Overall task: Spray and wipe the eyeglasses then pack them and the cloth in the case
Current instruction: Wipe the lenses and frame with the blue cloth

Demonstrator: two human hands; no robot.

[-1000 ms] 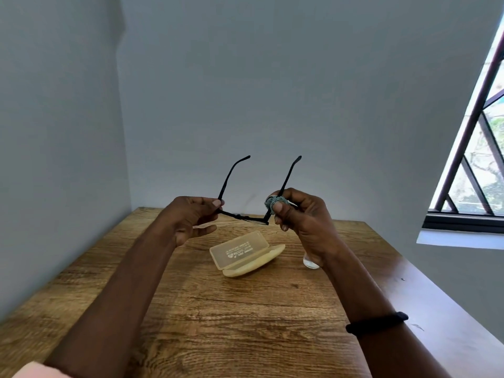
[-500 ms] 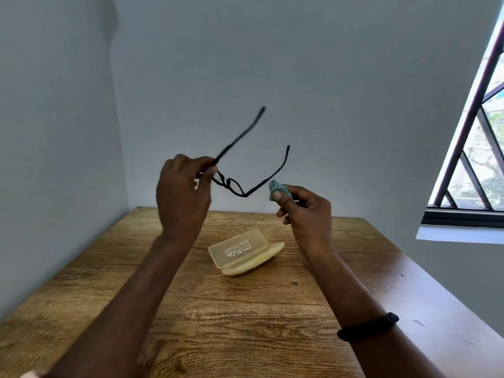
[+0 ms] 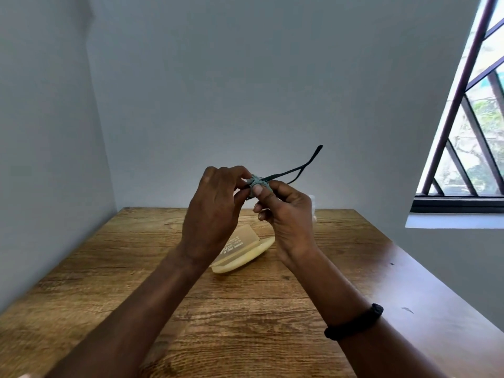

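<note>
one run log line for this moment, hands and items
phase: wiping | left hand: holds eyeglasses | right hand: pinches cloth on glasses | case: open on table

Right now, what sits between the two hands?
In the head view, the bunched grey cloth is pinched between the left hand and right hand, wrapped on the eyeglasses.

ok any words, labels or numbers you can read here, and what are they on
Glasses case: a few lines of white print on its clear lid, upside down from the head camera, partly hidden by the left hand, too small and blurred to read.
No other text shows on the eyeglasses, cloth or table.
</note>
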